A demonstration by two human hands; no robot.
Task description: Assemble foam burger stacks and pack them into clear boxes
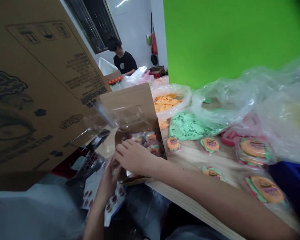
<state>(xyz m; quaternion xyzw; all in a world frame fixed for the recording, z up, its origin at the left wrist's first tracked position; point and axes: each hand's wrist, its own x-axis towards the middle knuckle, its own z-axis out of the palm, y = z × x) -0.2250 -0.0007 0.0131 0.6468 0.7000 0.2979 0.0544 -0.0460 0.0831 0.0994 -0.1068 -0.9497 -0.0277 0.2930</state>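
Observation:
My right hand (132, 155) reaches left across the wooden table (190, 156), fingers bent over the edge of a small brown carton (130, 110) that holds several wrapped round orange, green and pink pieces (150, 141). Lower down, my left hand (110, 176) is curled under the carton's front edge, its fingers mostly hidden by the right hand. What it grips cannot be made out.
A large printed cardboard box (35, 83) fills the left. Loose wrapped round pieces (210, 145) lie on the table, beside a bag of orange shapes (167, 101), a green pile (187, 126) and crumpled clear plastic (265, 96). A person in black (123, 61) sits far back.

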